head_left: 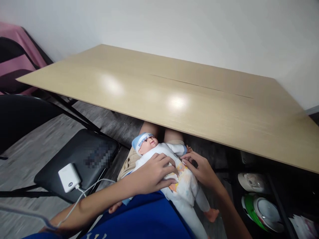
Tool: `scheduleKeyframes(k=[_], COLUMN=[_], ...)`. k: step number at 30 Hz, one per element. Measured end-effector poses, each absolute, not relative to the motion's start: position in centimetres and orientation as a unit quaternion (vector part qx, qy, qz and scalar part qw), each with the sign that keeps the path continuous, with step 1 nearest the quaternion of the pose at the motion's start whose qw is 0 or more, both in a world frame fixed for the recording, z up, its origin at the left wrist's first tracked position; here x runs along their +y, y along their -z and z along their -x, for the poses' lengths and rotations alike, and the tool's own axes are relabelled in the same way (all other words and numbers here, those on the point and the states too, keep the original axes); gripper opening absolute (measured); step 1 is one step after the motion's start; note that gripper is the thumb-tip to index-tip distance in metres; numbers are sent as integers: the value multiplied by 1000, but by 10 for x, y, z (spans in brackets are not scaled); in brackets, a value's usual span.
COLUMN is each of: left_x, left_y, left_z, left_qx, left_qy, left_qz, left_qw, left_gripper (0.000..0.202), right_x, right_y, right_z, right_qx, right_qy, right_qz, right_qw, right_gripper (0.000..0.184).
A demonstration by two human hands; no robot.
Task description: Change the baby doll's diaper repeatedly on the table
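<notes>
A baby doll (149, 153) lies face up across my lap, in a white outfit and a blue and white cap (143, 141) with lettering. Over its clothes, round its hips, is a white diaper (187, 181) with an orange and yellow print. My left hand (160, 171) rests across the doll's middle, its curled fingers and thumb gripping the diaper's front near the waist. At the other side of the waist, my right hand (200, 167) is closed with thumb and fingertips on the diaper's edge. The fingertips partly hide what they pinch.
A wooden table (139, 79) stands ahead, its near edge above my knees. To the left, a black chair (92, 146) holds a white power bank (68, 177) whose cable (99, 181) runs past my left arm. Low on the right are round containers (267, 212) on a dark shelf.
</notes>
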State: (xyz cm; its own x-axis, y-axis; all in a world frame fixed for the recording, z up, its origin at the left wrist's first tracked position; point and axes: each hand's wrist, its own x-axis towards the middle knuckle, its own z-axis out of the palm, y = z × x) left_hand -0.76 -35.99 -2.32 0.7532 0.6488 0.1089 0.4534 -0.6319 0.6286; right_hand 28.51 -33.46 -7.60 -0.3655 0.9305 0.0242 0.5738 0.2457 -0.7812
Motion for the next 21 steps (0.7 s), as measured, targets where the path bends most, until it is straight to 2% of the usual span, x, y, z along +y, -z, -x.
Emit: scheduleKeyframes(k=[6,9,12,16,21], left_x=[-364,-367,-375,-394,-390], left_y=[23,16,0,-13,0], left_z=[6,18,46,83,76], left_qx=[317,306,270,272,252], left_qy=[-199,-203,-179,-117,-126], left_qz=[-881,-884,-880,-851,-854], left_qw=[289,287,348,435,437], left_gripper=[25,24,21,14,10], right_x=[-312,-317,-331,-355,-396], right_y=[94,73,43,14,9], right_z=[-294,-275,-252,-261,-322], right_qx=[-746,-782,-822,-820,-684], right_qy=[-293,-335,-368,-379,-519], right_qz=[536,462,380,396,498], right_qw=[266,252,209,164,118], right_gripper=[31,30,33,25,73])
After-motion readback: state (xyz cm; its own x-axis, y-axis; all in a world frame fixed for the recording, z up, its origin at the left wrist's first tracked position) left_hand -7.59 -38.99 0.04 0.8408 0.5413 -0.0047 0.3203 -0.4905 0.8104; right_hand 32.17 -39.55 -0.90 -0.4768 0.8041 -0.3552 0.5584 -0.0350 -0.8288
